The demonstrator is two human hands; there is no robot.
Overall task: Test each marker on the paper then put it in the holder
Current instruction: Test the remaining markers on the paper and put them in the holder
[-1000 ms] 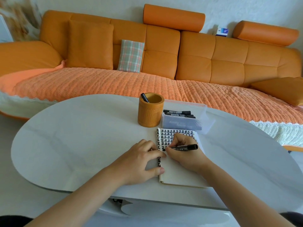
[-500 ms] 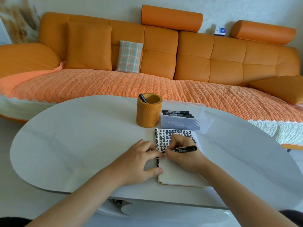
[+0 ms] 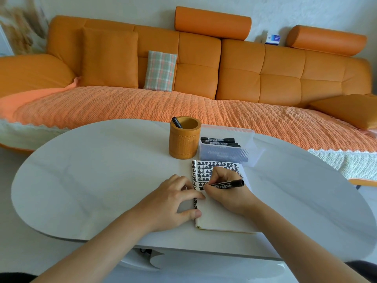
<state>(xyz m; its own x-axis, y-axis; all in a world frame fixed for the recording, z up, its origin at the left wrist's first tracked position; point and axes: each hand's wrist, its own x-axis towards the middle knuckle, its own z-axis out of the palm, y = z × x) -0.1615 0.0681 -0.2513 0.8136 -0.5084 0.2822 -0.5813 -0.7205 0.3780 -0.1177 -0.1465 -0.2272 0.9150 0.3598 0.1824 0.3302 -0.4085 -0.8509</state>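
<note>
My right hand (image 3: 225,194) gripped a black marker (image 3: 226,185), fingers curled round its barrel, the tip down on the paper (image 3: 221,219) and the capless back end pointing off to my right. The paper was the open page of a notebook lying flat on the white table (image 3: 81,180); its upper part was already filled with rows of thick black marks, and the lower part was bare. My left hand (image 3: 173,203) held nothing: it rested on the table with the forefinger and thumb pressing the notebook's left edge (the other fingers lay loosely bent). Just beyond the notebook stood the round wooden holder (image 3: 184,142), upright, with one black marker (image 3: 176,122) leaning inside against its left rim. Right beside the holder sat a clear plastic box (image 3: 247,144) with several more black markers (image 3: 217,140) lying in it. An orange sofa (image 3: 244,78) ran behind the table.
</note>
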